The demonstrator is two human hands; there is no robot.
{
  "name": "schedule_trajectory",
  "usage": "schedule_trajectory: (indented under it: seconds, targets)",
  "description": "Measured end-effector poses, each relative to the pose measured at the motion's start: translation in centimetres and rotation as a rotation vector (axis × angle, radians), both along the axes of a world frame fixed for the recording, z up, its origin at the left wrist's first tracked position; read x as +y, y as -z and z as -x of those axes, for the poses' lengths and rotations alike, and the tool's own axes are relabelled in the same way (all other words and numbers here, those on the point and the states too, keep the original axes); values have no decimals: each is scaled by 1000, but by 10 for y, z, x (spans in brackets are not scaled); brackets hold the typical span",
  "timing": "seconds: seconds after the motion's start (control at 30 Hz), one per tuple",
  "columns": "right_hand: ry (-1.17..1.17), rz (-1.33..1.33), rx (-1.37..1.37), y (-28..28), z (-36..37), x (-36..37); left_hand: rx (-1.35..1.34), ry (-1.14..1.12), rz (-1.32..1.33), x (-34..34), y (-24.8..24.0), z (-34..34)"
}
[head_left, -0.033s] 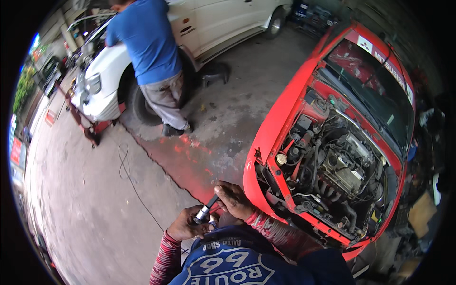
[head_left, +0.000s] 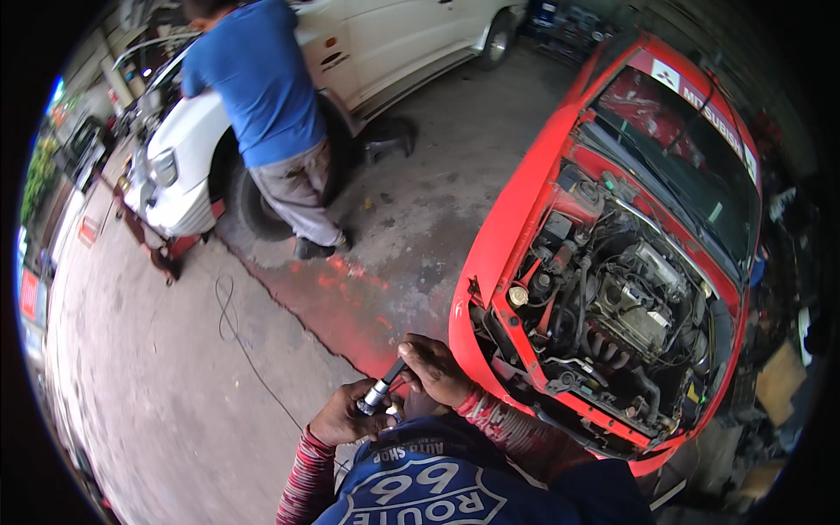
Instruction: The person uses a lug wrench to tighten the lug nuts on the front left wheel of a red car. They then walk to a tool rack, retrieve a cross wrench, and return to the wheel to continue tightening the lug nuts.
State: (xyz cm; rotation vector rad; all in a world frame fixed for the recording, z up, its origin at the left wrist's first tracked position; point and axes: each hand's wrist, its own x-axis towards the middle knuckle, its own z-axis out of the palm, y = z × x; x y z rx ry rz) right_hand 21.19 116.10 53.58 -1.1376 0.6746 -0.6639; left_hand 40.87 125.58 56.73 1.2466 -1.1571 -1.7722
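Note:
Close in front of my body, both hands are on a short tool with a bright chrome, socket-like cylinder [head_left: 373,399] and a dark shaft or handle. My left hand [head_left: 339,415] is closed around the chrome end, palm turned up. From the other side, my right hand [head_left: 436,371] grips the dark end, its fingers curled over it. A small pale piece shows between the hands, too small to name. Part of the tool is hidden behind my fingers. Both hands look stained, and patterned red sleeves cover my forearms.
To the right stands a red car [head_left: 490,289] with its engine bay [head_left: 630,306] uncovered. Another person [head_left: 258,96] in a blue shirt leans over a white vehicle [head_left: 376,44] at the far left. A red floor jack [head_left: 157,249] and a thin cable [head_left: 249,359] are on the concrete.
The view has shifted slightly, so the background sits a little differently. My hands keep the same grip on the tool.

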Motion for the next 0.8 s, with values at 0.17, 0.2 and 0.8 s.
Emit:
schedule_trajectory:
  seconds: [0.17,0.2,0.8]
  targets:
    - [322,16,-148,9,-32,-108,-71,-15,167,-156,36,-48]
    - [351,32,-152,15,-35,-134,-100,-37,278,-187,45,-52]
    - [300,195,-79,-54,-44,-750,215,-323,518,-834,33,-57]
